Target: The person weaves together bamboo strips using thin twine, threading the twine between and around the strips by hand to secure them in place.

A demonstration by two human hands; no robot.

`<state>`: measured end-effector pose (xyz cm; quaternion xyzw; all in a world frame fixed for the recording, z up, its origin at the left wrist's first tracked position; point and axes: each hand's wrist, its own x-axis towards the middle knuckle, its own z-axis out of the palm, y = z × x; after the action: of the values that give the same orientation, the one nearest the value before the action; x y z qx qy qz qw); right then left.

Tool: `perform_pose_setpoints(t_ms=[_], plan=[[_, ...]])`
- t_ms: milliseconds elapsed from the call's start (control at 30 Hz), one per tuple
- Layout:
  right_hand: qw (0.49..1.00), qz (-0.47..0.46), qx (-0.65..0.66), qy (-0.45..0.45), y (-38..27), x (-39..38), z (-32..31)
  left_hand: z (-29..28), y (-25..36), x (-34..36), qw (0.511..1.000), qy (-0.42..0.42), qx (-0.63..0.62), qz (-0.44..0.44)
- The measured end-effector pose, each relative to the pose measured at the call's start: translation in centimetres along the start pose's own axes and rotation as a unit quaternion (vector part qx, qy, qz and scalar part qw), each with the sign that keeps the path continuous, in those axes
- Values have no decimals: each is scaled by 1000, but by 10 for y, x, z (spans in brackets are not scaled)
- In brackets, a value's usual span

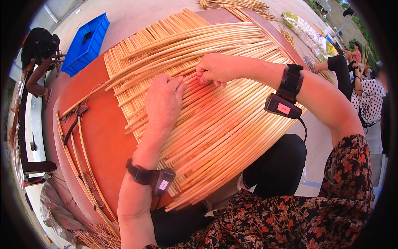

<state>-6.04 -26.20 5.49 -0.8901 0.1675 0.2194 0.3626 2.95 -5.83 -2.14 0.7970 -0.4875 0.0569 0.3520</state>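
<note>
A mat of pale, peeled sticks (pixel 224 120) lies in front of me, made of long rods laid side by side over a crosswise layer (pixel 166 31). My left hand (pixel 163 97) rests on the mat's left part, thumb and fingers pinched together. Just to its right, my right hand (pixel 215 70) is closed, with its fingers curled down against the rods. The fingertips of both hands nearly meet over the same few rods. What lies between them is too small or hidden to make out. Several looser rods (pixel 178 45) cross the mat beyond my hands.
The mat lies on a reddish-brown table (pixel 110 137). Dark-handled cutters (pixel 74 118) and long curved sticks (pixel 85 166) lie at its left. A blue crate (pixel 85 45) stands beyond. People sit at the far left and at the right (pixel 365 97). More sticks (pixel 244 5) lie on the ground behind.
</note>
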Motion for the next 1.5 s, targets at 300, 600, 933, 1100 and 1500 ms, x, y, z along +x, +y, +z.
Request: perform_pose_setpoints(t_ms=[300, 600, 933, 1100, 1500], plan=[[878, -100, 465, 61, 14, 17, 21, 0, 1, 1, 999, 21, -25, 14], [808, -123, 555, 156, 18, 46, 41, -4, 3, 2, 989, 11, 81, 125], [851, -139, 480, 163, 24, 44, 46, -3, 1, 1, 990, -4, 80, 119], [848, -128, 486, 169, 22, 43, 46, -3, 2, 2, 990, -11, 78, 120], [914, -354, 20, 199, 13, -128, 101, -12, 1, 2, 998, -57, 21, 32]])
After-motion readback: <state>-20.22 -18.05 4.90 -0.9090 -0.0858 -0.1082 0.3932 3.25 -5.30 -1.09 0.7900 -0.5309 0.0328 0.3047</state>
